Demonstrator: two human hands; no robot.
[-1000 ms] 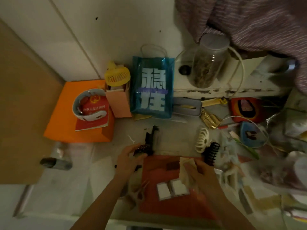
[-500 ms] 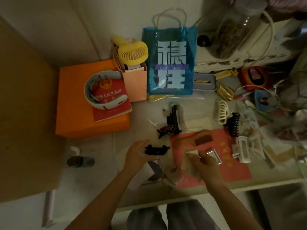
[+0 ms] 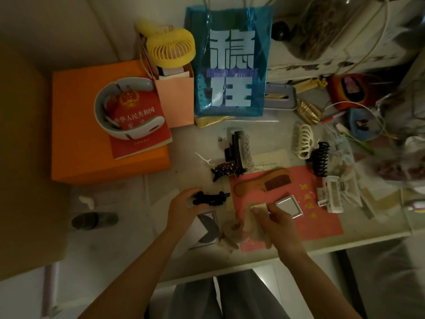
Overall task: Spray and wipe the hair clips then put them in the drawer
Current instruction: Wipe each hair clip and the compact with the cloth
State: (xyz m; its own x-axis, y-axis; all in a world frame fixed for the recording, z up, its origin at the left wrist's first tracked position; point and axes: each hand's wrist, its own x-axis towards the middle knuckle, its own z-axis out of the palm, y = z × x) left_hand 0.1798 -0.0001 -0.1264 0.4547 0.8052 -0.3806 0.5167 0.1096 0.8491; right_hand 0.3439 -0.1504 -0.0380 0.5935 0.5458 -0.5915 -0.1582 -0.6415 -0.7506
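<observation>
A blue bag at the far side of the bench bears two big pale characters, 稳住. Left of it, a red booklet on an orange box shows a national emblem and a line beginning 中华人民共和国. Both forearms reach in from the near edge. The left hand curls its fingers round a black hair clip, held just above the bench left of a red mat. The right hand pinches a folded pale cloth just right of that clip. More hair clips lie farther off: a speckled clip, a white clip and a black claw clip.
</observation>
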